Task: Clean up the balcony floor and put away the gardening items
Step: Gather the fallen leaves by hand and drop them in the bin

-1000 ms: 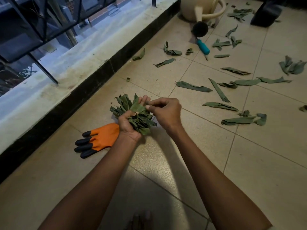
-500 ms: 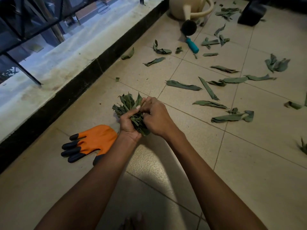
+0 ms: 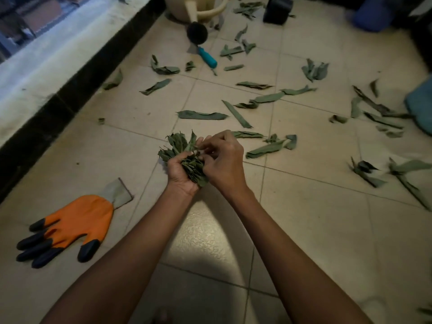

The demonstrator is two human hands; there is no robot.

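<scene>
Holding: left hand (image 3: 181,174) curls its fingers round a thick bunch of leaves (image 3: 184,155), gripping it above the tiled floor (image 3: 304,218), leaf tips fanning up and to the left
Right hand (image 3: 224,160): fingers bent, tips pressed into the top of the bunch beside the left thumb; whether they pinch a single leaf cannot be told
Loose leaves (image 3: 202,115): scattered flat over the tiles beyond the hands, out to the right edge and up toward the far end
Glove (image 3: 70,225): orange with black fingertips and a grey cuff, lying flat on the floor to the left of the left forearm, well apart from the bunch
Watering can (image 3: 194,10): cream, standing at the far end, its dark rose pointing down toward the tiles
Trowel (image 3: 207,58): teal handle, lying just beside the rose of the can
Dark pot (image 3: 277,10): on the floor right of the can, leaves around it
Ledge (image 3: 46,66): pale, with a black border, running along the left side
</scene>
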